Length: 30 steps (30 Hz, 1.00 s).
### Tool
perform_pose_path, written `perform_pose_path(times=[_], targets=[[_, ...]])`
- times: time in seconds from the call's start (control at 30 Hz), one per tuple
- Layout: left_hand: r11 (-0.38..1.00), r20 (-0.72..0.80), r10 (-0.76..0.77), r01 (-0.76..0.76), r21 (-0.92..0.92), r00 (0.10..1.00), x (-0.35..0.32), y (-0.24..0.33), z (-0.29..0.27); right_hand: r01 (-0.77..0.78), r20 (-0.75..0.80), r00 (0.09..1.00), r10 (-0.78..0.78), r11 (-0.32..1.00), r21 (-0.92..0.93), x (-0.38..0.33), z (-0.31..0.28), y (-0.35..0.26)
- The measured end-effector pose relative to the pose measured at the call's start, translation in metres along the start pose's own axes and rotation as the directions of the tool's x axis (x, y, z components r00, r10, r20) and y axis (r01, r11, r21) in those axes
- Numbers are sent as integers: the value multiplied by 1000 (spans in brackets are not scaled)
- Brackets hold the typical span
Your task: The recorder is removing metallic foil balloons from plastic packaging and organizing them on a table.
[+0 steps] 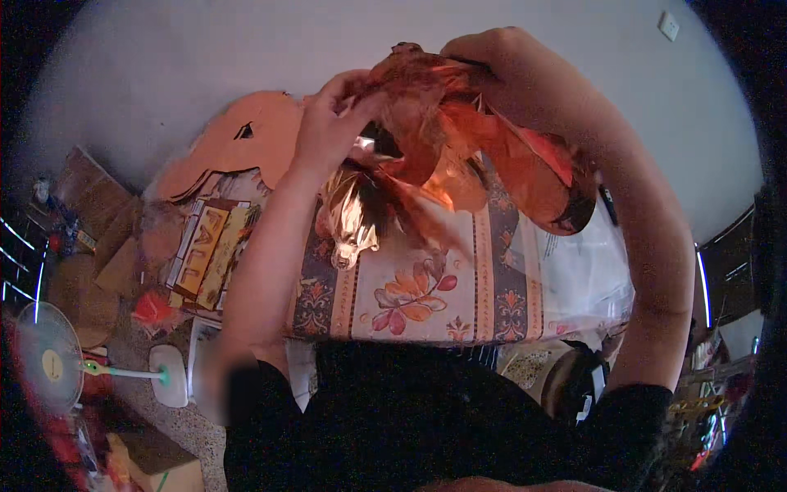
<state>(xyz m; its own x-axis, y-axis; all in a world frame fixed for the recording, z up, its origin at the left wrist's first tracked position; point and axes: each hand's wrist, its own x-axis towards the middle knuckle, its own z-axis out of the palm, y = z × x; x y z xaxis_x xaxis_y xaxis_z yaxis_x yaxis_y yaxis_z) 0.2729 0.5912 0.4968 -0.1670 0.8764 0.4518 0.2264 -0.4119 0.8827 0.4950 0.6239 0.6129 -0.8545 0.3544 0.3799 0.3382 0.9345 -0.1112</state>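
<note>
Head view: both arms are raised over the table [426, 316], which wears a cloth printed with orange leaves between dark patterned bands. The left hand [332, 123] pinches the near edge of a shiny orange foil bundle [459, 139] with thumb and bent fingers. The right hand [492, 57] curls over the bundle's top, fingers closed on the foil. The bundle hangs above the table's far half, crumpled, with loose gold strips [352, 217] dangling below it toward the cloth.

Left of the table, flat orange cardboard cutouts [238, 143] lean in a stack. Just below them, against the table's left edge, lies a rectangular boxed sign [209, 250] with yellow panels and brown borders. On the table's right end lies a clear plastic bag [586, 275]. On the floor further left stands a white fan [49, 361].
</note>
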Motion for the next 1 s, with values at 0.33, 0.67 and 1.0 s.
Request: perform_pose_path(times=[0.33, 0.67, 1.0], targets=[[771, 341, 62, 172, -613, 938, -6, -19, -41, -82, -75, 994, 80, 996, -26, 3, -8, 11], [996, 158, -27, 14, 83, 987, -7, -35, -14, -350, 132, 928, 349, 937, -14, 13, -53, -34], [952, 342, -156, 50, 301, 927, -26, -77, -15, -453, 129, 891, 436, 876, 166, 2, -67, 14]])
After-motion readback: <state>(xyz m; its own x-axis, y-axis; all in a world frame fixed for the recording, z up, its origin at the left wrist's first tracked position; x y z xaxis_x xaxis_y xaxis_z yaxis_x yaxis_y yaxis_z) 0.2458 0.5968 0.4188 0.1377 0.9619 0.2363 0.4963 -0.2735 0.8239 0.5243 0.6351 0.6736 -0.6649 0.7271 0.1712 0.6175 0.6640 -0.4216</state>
